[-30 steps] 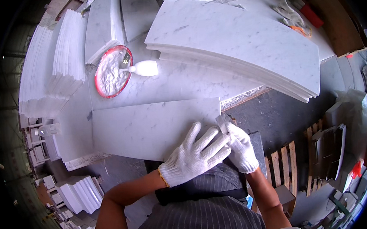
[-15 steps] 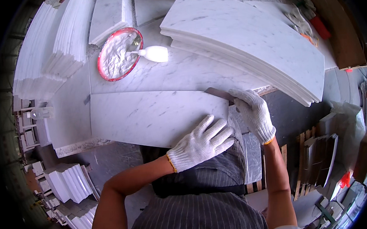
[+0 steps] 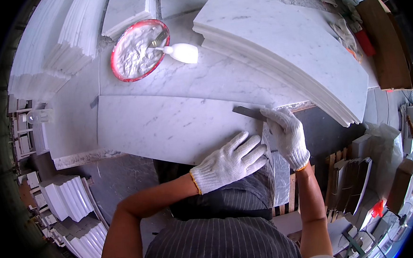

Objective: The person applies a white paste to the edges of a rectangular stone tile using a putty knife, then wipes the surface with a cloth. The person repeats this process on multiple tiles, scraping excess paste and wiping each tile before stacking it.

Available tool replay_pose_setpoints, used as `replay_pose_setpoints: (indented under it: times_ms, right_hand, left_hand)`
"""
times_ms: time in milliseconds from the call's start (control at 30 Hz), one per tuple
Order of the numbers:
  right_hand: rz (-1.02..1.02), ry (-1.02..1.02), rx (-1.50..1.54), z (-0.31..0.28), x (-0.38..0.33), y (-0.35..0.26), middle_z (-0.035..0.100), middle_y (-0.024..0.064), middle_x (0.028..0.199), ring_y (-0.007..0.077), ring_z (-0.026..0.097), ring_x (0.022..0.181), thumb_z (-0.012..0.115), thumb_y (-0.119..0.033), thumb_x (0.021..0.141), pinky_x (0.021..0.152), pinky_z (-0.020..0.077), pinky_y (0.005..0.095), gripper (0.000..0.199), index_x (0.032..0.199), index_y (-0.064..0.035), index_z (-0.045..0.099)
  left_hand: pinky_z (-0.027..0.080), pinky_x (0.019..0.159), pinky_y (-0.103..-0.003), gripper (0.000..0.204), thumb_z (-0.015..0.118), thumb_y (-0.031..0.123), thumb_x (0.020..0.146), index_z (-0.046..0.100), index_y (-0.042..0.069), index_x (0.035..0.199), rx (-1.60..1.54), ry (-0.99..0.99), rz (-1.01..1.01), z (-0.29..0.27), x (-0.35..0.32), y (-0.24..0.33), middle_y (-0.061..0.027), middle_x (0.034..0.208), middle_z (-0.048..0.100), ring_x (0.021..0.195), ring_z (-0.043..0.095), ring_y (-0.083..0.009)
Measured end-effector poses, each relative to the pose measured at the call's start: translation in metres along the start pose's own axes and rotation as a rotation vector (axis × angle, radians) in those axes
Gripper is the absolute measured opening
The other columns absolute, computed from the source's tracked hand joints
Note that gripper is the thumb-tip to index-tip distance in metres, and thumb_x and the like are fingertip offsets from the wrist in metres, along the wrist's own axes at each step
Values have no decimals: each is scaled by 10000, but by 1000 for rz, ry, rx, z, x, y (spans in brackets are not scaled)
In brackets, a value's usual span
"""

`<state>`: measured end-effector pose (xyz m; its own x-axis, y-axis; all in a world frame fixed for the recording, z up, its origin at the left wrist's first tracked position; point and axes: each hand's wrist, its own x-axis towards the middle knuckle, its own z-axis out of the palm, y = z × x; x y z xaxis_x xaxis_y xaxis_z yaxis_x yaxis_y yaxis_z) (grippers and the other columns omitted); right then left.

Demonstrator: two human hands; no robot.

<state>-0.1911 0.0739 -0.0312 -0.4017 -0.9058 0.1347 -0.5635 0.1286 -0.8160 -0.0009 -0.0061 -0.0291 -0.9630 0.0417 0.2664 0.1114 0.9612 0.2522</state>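
A white marble slab (image 3: 168, 124) with grey veins lies in front of me on the marble worktop, its near edge over my lap. My left hand (image 3: 229, 160), in a white knit glove with a yellow cuff, rests on the slab's near right part, fingers stretched out. At the slab's right end my right hand (image 3: 287, 136), gloved the same way, is closed round a flat dark grey bar (image 3: 248, 111). The bar's free end lies over the slab's far right corner. Whether it presses on the edge or the top face, I cannot tell.
Beyond the slab are a red-rimmed bowl (image 3: 138, 55) of white paste and a white squeeze bottle (image 3: 183, 53), its nozzle over the rim. Curved marble slabs (image 3: 281, 44) are stacked at far right, thin strips (image 3: 64, 48) at far left. A cardboard box (image 3: 385, 42) stands right.
The dark bar's free end has come farther onto the slab's corner, tilting with my right hand. The slab appears slightly turned, its right end nearer me. My left hand still rests on it.
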Motion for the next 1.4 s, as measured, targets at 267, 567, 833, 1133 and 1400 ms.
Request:
replay_pose_setpoints:
  times_ms: [267, 567, 833, 1133, 1400]
  right_hand:
    - [-19, -83, 80, -6, -10, 4, 699, 126, 906, 195, 658, 760, 606, 35, 896, 712, 535, 321, 289, 1161, -24, 704]
    - [656, 142, 1309, -5, -82, 37, 635, 3, 963, 61, 606, 816, 628, -214, 982, 695, 540, 214, 230, 1147, -55, 609]
    - [595, 6, 1425, 27, -66, 3, 638, 41, 1101, 149, 605, 986, 665, -241, 963, 876, 506, 320, 188, 1048, -90, 595]
    - [683, -120, 1294, 19, -60, 1, 631, -58, 1054, 67, 579, 944, 669, -249, 960, 811, 466, 222, 149, 1057, -144, 627]
    - [724, -152, 1259, 14, -67, -1, 656, -20, 1104, 91, 608, 996, 699, -236, 933, 831, 496, 250, 167, 1051, -144, 624]
  left_hand:
    - [447, 1083, -429, 215, 664, 207, 856, 673, 142, 1061, -31, -15, -16, 3, -1, 1, -45, 1212, 584, 1221, 515, -253]
    - [475, 1060, -362, 250, 677, 187, 872, 683, 177, 1122, -23, 19, -11, 6, 1, 0, -33, 1222, 584, 1206, 525, -218]
    - [145, 1251, -467, 692, 669, 226, 879, 368, 223, 1502, 97, -194, 32, -3, -14, -4, -54, 1560, 339, 1455, 305, -276]
    - [247, 1169, -558, 607, 618, 449, 873, 522, 127, 1378, 111, -64, -600, -101, -133, -95, -142, 1500, 426, 1415, 340, -367]
    - [223, 1173, -523, 692, 676, 415, 846, 464, 30, 1381, 223, 71, -1238, -120, -179, -104, -220, 1479, 396, 1392, 337, -394]
